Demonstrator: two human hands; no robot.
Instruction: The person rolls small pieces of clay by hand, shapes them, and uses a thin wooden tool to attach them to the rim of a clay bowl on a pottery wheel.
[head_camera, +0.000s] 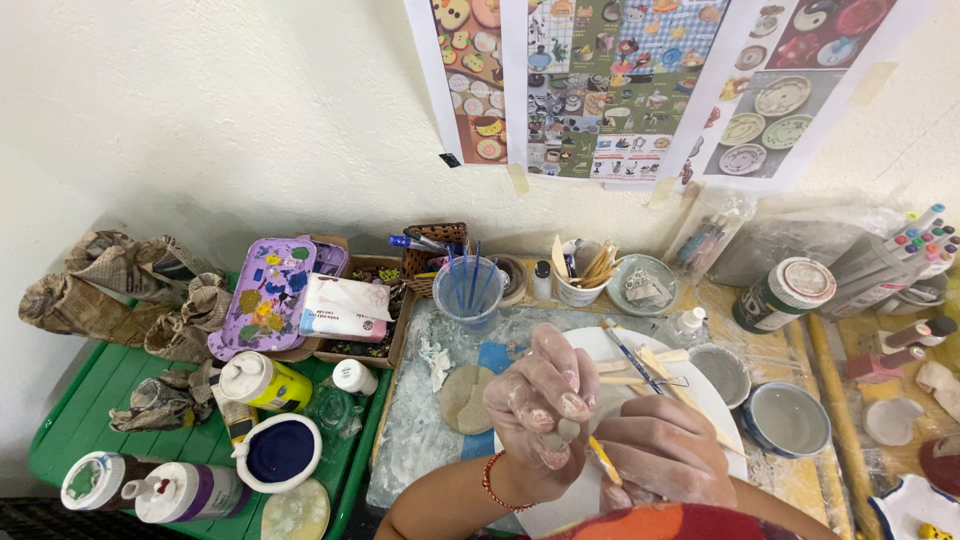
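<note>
- Presently, the left hand (540, 405) is raised over the near edge of the white plate (610, 345), fingers curled and pinched on a small grey lump of clay (553, 438); the lump shows between the fingertips and is coated in the same pale slip as the skin.
- Right hand (662, 450) sits just beside and slightly lower, fingers closed on a thin yellow-handled tool (604, 460).
- Key relation: the tool's long axis runs diagonally, its upper end pointing up and to the person's left, towards the lump. Tool tip and lump are near or touching; contact cannot be confirmed.
- The lump lies to the left of the right hand's fingers, held clear of the plate rather than resting on it. The left hand is the nearer one, being in full contact with it.
- A red bracelet (492, 485) is on the left wrist.
- Surroundings: loose brushes and wooden sticks (650, 368) lie across the plate behind the hands; a flat clay disc (465, 398) rests on the board to the left of the plate; a clear cup of brushes (467, 290) stands behind it.
- Further right, two small grey bowls (786, 418); further left, a green tray (90, 400) carrying paint bottles and a purple palette (268, 295).
</note>
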